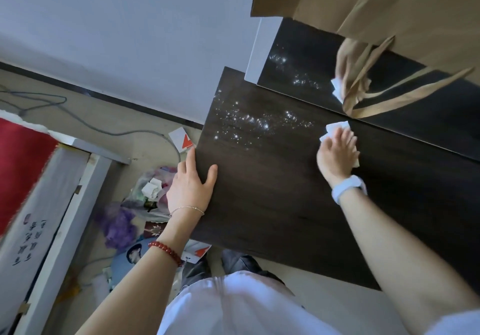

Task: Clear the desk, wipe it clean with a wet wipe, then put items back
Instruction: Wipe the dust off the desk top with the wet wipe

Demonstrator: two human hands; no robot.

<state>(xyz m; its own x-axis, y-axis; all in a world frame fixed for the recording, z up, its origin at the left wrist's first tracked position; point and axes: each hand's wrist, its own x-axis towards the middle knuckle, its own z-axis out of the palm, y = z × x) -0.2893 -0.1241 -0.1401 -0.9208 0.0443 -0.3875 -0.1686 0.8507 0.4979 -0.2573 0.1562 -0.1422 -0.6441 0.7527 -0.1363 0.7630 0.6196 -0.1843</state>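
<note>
The dark wood desk [272, 191] fills the middle of the head view, its top bare, with wet streaks glinting near the far left corner. My right hand [337, 155] presses a white wet wipe [335, 128] flat on the desk close to the back edge. My left hand [191, 186] rests open on the desk's left edge, fingers spread, holding nothing. A glossy dark panel [311, 56] rises behind the desk and mirrors the wipe and hand.
A brown paper bag [389, 4] with flat handles hangs at the top right above the panel. On the floor to the left lie a plastic bag of rubbish [150, 191], a grey cable [104, 129], red-and-white cards [183, 140] and a white frame [65, 204].
</note>
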